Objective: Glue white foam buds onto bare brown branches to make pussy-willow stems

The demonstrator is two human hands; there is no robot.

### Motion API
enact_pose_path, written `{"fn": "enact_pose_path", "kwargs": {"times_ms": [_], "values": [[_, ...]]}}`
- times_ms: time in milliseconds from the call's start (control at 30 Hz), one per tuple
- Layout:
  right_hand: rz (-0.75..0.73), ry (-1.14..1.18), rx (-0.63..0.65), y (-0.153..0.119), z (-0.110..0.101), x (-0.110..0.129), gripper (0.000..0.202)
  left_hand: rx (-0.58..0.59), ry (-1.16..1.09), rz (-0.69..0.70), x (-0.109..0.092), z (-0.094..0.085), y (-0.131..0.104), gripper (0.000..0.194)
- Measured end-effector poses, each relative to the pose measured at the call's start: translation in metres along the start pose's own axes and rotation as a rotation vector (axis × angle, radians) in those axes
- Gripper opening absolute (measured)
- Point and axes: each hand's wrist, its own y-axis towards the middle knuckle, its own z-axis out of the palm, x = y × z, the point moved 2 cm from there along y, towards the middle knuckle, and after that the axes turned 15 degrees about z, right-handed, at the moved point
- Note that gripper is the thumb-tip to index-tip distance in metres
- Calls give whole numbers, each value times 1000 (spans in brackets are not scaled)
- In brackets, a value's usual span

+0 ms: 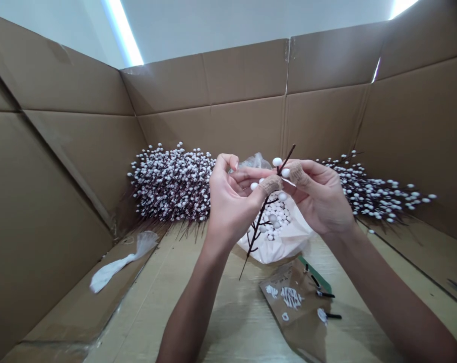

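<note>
Between the fingertips of my left hand [232, 206] is a thin brown artificial berry branch [255, 229]. It slants from upper right to lower left, with a few white berries near its top and bare side twigs lower down. The thumb and fingers of my right hand [324, 196] close at a white berry [285, 173] against the upper stem; the exact contact is partly hidden. Both thumbs wear tan wraps. Below and behind my hands, a white plastic bag [298, 237] holds many loose white berries.
Finished-looking berry branches lie in a large pile [171, 184] at left and a smaller pile [383, 194] at right. Nearer me is a cardboard piece [300, 322] with white glue smears and short dark sticks. A white limp plastic piece [115, 269] lies left. Cardboard walls [243, 121] enclose the table.
</note>
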Motion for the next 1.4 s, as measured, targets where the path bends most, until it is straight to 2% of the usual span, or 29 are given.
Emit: {"fn": "enact_pose_path", "kwargs": {"times_ms": [167, 233, 300, 367, 433, 500, 567, 633, 767, 867, 1100, 1233, 1400], "values": [[43, -38, 67, 1, -4, 7, 23, -31, -68, -6, 5, -8, 5, 52], [92, -76, 135, 3, -8, 9, 29, -58, -123, -29, 6, -16, 9, 49], [190, -196, 254, 4, -12, 8, 35, -85, -204, -72, 8, -24, 15, 43], [325, -424, 417, 4, -14, 3, 42, -115, -312, -123, 10, -33, 21, 32], [447, -674, 587, 2, -11, -8, 52, -154, -427, -167, 14, -42, 27, 18], [516, -829, 745, -3, -2, -22, 52, -204, -509, -201, 18, -50, 31, 14], [568, -851, 851, -10, 11, -37, 41, -245, -563, -217, 22, -57, 34, 21], [635, -769, 895, -17, 23, -50, 32, -273, -633, -214, 26, -62, 35, 25], [755, -491, 905, -27, 37, -64, 38, -317, -775, -198, 29, -69, 38, 32], [770, -391, 885, -28, 37, -65, 41, -358, -734, -181, 32, -74, 39, 34], [725, -392, 786, -26, 35, -68, 42, -322, -688, -148, 46, -84, 41, 36], [669, -441, 702, -25, 35, -68, 41, -246, -626, -272, 49, -80, 42, 31], [620, -475, 632, -21, 33, -63, 36, -160, -668, -379, 53, -74, 42, 28]]}}
